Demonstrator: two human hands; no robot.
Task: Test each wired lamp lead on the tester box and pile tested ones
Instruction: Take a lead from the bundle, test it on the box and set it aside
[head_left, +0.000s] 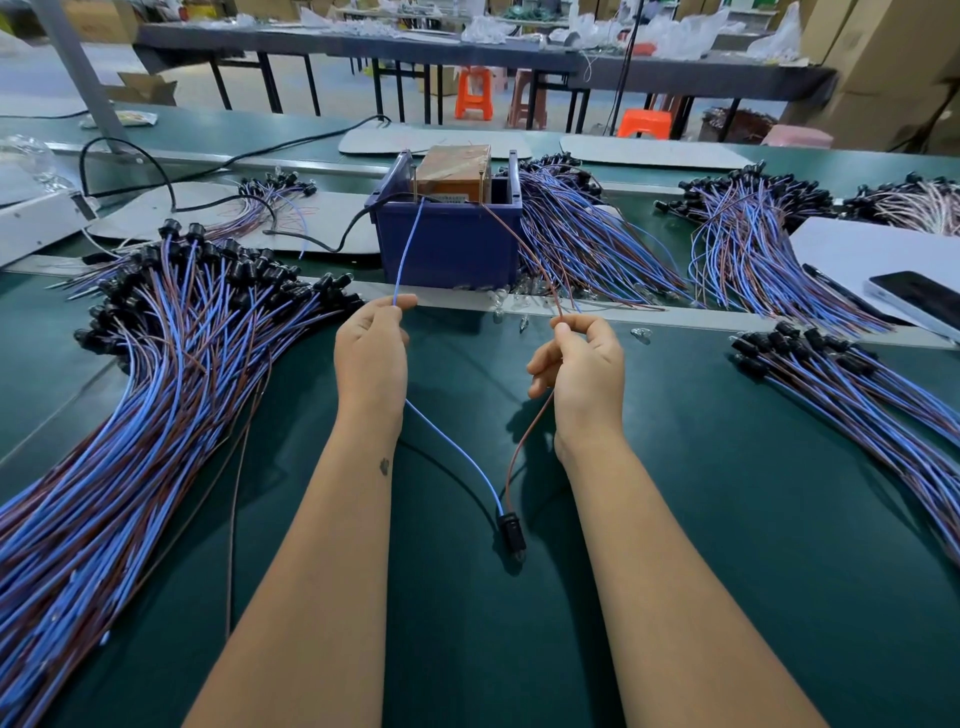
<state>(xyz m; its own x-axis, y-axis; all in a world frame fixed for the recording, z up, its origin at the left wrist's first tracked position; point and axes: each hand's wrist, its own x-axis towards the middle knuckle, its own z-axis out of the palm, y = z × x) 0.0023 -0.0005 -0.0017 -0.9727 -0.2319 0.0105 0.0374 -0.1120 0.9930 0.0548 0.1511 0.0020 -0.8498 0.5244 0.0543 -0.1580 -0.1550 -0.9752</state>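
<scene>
Left hand (371, 356) pinching the blue wire (408, 249), right hand (579, 366) pinching the brown wire (524, 249), both ends reaching up into the tester box (449, 244) just ahead. Black lamp socket (513, 532) dangling below, between the wrists.

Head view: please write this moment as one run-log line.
left hand: pinches blue wire | right hand: pinches brown wire | tester box: wires reach in

Across the top of the frame a long dark table (467, 54) stands on a pale floor (332, 88); orange stools (474, 93) beneath, cardboard boxes (893, 62) upper right.
</scene>
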